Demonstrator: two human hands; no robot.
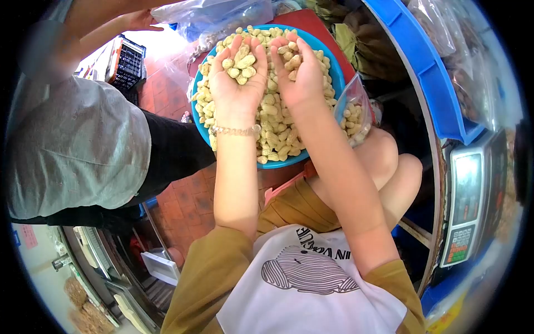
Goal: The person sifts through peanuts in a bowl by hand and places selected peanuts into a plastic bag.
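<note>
Both my hands are over a round blue basin [282, 163] full of peanuts [272, 119] in their shells. My left hand [238, 89], palm up with a bracelet at the wrist, cups several peanuts [242, 64] on its palm and fingers. Beside it, my right hand [303, 78] is turned inward with curled fingers, and a few peanuts [290, 57] rest in it. A gap between the two hands shows the peanuts below. Against the basin's right side leans a clear plastic bag [356, 114] with more peanuts in it.
Another person in a grey top [83, 150] stands close on the left, one hand [139, 21] near the basin's upper left. A digital scale [467, 200] and a blue tray edge [428, 67] are at the right. Black crates [129, 64] stand on the tiled floor [189, 206].
</note>
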